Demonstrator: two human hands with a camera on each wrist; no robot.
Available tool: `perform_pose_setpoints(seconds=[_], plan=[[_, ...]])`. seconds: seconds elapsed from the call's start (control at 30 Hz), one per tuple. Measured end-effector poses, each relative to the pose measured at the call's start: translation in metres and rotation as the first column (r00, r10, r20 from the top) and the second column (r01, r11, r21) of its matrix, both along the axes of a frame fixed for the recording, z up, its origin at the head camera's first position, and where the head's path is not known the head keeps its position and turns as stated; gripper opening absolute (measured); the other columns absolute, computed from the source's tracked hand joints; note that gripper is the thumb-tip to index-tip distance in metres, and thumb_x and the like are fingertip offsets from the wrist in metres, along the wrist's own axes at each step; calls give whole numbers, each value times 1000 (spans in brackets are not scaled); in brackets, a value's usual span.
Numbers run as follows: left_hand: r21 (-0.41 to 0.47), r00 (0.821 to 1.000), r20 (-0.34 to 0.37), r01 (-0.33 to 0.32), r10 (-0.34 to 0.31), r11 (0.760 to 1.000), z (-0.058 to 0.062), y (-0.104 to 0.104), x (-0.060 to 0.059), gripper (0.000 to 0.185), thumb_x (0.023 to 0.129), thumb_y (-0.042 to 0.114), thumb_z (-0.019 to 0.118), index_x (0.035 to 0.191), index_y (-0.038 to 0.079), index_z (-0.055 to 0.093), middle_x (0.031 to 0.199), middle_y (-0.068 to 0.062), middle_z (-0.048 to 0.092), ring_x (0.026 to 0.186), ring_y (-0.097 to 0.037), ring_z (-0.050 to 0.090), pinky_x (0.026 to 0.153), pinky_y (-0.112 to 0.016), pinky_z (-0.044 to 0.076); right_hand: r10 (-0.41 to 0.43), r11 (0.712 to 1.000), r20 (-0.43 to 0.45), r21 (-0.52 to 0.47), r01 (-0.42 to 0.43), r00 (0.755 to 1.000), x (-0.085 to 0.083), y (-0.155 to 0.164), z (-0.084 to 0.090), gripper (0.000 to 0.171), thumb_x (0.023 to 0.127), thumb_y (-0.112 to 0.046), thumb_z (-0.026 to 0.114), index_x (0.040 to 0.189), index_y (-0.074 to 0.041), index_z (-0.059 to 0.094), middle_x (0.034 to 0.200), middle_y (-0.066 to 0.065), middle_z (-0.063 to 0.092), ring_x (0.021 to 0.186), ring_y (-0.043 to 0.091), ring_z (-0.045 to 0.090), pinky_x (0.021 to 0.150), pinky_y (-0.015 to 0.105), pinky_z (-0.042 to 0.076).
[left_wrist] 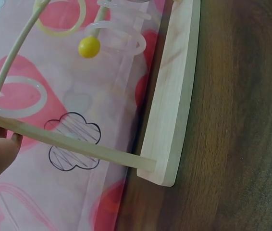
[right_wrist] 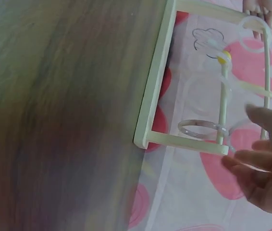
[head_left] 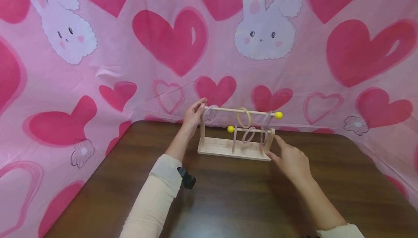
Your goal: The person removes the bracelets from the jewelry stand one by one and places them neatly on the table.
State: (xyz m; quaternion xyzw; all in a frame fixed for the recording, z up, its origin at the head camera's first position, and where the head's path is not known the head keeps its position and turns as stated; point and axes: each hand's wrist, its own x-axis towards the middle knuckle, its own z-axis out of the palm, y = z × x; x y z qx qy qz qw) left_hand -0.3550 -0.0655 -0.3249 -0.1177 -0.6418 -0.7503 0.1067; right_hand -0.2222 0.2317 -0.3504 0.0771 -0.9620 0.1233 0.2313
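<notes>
A pale wooden rack (head_left: 228, 148) with two rods at different heights is at the far part of the table, between both hands. Each rod ends in a yellow ball (head_left: 278, 115). From the upper rod hang a yellow ring (head_left: 250, 120) and clear pinkish rings; several more clear rings (head_left: 235, 135) hang on the lower one. My left hand (head_left: 192, 116) grips the top of the left post, thumb in front and fingers behind. My right hand (head_left: 294, 160) is at the right post, its fingers loosely extended and spread in the right wrist view, fingertips right by the post.
The dark brown wooden table (head_left: 222, 201) stretches toward me. Behind it hangs a pink cloth (head_left: 222, 60) printed with hearts and rabbits, close behind the rack. A black strap buckle (head_left: 187, 178) sticks out at the left sleeve.
</notes>
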Motion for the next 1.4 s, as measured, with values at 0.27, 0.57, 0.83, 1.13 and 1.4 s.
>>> perform_pose_setpoints(seconds=[0.27,0.57,0.83,1.13,1.4], plan=[[9,1000,-17,7,-7,1000,1,1,-1,36,96,10,48,131,0,49,132,-14,51,121,-22,47,97,-22,37,-63,947,-82,-319,33,995,-14,1,7,42,84,-26,68,115,0,63,73,13,69,57,26,66,62,50,46],[-6,1000,-17,1,-1,1000,0,2,-1,36,96,10,48,131,0,49,132,-14,51,122,-23,46,100,-25,35,-158,875,-162,-481,62,974,-32,-11,10,40,81,-27,72,110,-1,67,82,16,69,79,36,65,73,50,46],[16,1000,-15,14,-14,1000,-1,2,-2,36,96,10,48,131,-1,49,132,-15,51,122,-25,45,100,-26,35,-201,849,-233,-527,50,951,-44,-22,15,42,77,-28,76,110,-4,67,92,18,67,86,40,63,74,51,46],[23,1000,-15,11,-11,1000,0,2,0,36,96,9,48,130,-3,49,132,-16,50,121,-23,46,100,-26,35,-243,814,-158,-570,113,957,-54,-29,17,39,77,-30,75,108,-7,69,88,15,68,88,39,62,73,49,45],[-9,1000,2,-1,1,1000,1,0,0,36,96,12,48,131,0,50,131,-13,51,122,-21,45,100,-28,35,-247,824,-123,-549,141,961,-62,-33,20,35,76,-36,76,101,-11,73,86,15,69,85,42,60,69,50,43]])
